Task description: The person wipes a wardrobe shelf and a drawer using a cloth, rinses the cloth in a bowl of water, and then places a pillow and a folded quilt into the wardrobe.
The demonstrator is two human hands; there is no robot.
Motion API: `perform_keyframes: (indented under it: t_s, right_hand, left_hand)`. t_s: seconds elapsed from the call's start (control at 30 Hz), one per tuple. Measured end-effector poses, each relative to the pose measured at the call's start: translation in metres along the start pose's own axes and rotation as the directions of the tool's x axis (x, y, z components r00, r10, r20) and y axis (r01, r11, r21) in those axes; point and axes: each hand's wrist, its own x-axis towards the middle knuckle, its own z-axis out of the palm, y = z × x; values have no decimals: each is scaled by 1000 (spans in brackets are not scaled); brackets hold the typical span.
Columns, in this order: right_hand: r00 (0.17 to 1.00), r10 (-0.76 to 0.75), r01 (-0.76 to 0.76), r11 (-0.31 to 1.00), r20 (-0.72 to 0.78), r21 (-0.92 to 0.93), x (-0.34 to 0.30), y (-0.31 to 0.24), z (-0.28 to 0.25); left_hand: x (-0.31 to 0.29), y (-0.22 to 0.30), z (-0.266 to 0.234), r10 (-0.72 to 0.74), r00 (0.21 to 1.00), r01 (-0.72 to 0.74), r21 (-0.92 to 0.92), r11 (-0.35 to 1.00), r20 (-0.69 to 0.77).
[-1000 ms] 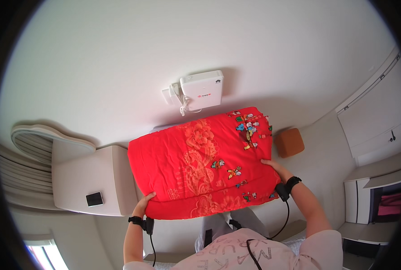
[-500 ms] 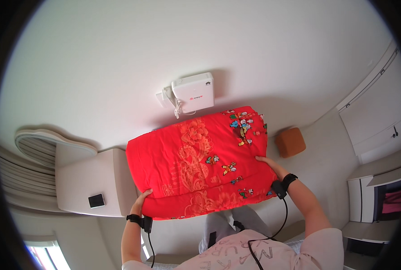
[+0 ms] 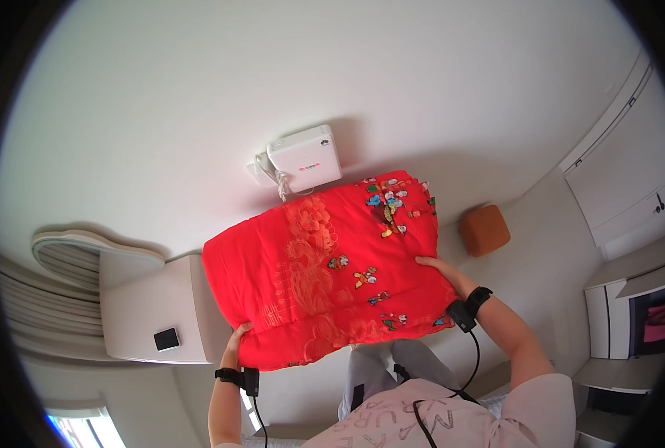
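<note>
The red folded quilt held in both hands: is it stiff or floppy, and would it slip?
The red quilt probably is soft and floppy: its edges bulge and wrinkle. Left hand and right hand grip opposite ends, suggesting bulk. Its shiny fabric may slide.

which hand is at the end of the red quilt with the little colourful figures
The right hand. It grips the red quilt on the side scattered with small colourful figures; the left hand holds the plainer end, patterned only in orange.

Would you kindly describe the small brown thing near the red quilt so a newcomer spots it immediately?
Start at the folded red quilt held up by both hands. Just past its right edge, above the right hand, sits a rounded orange-brown block on the pale surface, the only brown thing there.
</note>
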Motion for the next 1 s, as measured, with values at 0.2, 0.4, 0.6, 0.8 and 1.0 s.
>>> perform_keyframes:
  t_s: [0.2,0.4,0.6,0.8,1.0]
  right_hand:
    - [985,-82,76,996,155,42,4,1,-6]
    - [971,-159,159,987,180,15,8,-1,-15]
    - [939,-265,255,964,220,73,20,5,-17]
    - [929,-293,280,956,227,86,34,11,-26]
    - [945,-243,236,970,219,58,35,5,-24]
  left_hand:
    - [-15,-29,10,230,973,-230,11,973,-15]
    - [-46,-19,76,422,897,-427,8,904,130]
    - [-58,-23,88,474,859,-473,-54,879,193]
    - [-47,-30,85,564,794,-572,-38,820,226]
    - [-36,-34,74,464,844,-457,-92,885,271]
